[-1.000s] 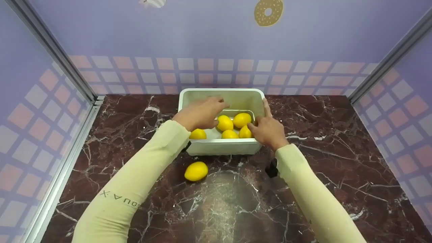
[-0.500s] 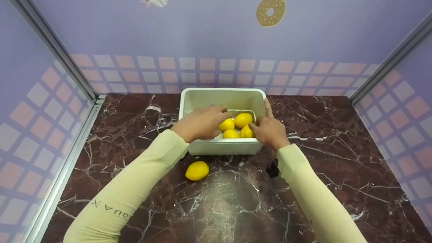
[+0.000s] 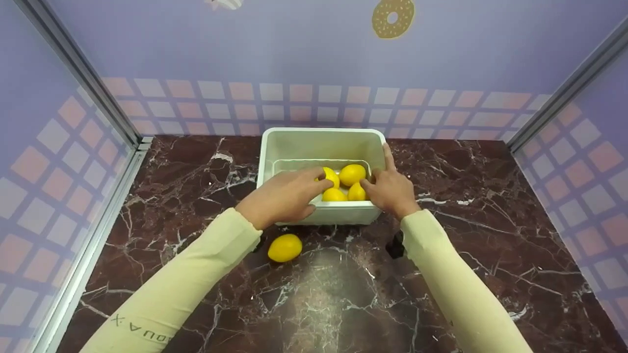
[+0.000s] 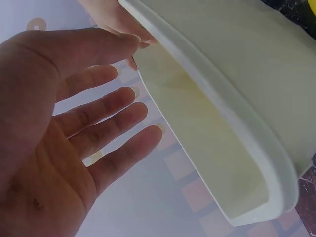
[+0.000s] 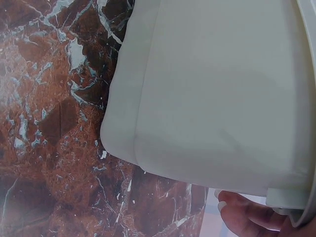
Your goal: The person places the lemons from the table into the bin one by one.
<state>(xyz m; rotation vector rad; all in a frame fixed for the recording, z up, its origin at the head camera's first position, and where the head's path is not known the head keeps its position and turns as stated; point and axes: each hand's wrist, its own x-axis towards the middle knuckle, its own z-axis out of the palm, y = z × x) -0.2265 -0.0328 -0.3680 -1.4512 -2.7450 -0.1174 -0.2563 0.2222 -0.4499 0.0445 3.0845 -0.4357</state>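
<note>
A white rectangular bin [image 3: 324, 214] stands on the marble counter with several yellow lemons [image 3: 353, 175] inside. My left hand [image 3: 284, 196] hovers over the bin's front-left part. In the left wrist view its fingers [image 4: 106, 111] are spread and relaxed beside the rim, with nothing in the palm. It covers the left part of the bin's inside in the head view. My right hand [image 3: 392, 189] grips the bin's right rim, thumb inside and index finger along the edge. Its curled fingertips [image 5: 229, 210] show outside the wall in the right wrist view. One lemon [image 3: 285, 247] lies on the counter before the bin.
The dark red marble counter [image 3: 441, 274] spreads around the bin. A purple back wall [image 3: 294, 54] with pink and white squares rises close behind it. Similar side panels [image 3: 44, 171] with metal edge rails stand left and right.
My left hand first stays over the bin's inside, then draws back toward me and slightly left, over the front rim. My right hand keeps its grip; the bin and the loose lemon stay put.
</note>
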